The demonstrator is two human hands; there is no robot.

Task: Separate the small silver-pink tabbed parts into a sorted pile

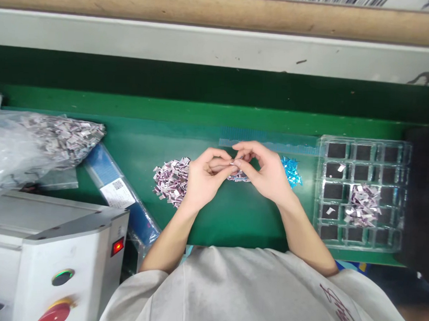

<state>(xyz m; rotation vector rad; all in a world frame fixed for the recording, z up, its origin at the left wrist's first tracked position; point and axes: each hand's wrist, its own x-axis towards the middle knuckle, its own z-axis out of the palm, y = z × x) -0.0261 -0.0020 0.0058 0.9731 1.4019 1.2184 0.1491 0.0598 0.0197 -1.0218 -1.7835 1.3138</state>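
Note:
My left hand (207,177) and my right hand (262,169) meet fingertip to fingertip above the green work surface. Both pinch at a tiny silvery piece (233,163), mostly covered by the fingers. Left of my left hand lies a heap of small silver-and-purple pieces (172,181), partly behind the hand. A smaller cluster of similar pieces (239,176) shows beneath my hands. Just past my right wrist is a pile of shiny blue bits (291,172).
A clear compartment tray (318,194) at right holds more pieces. Left are a plastic bag of pieces (68,136), a wrapped blue strip pack (104,166) with a label, and a machine (70,234) with a lit red switch. A pale ledge (192,44) spans the back.

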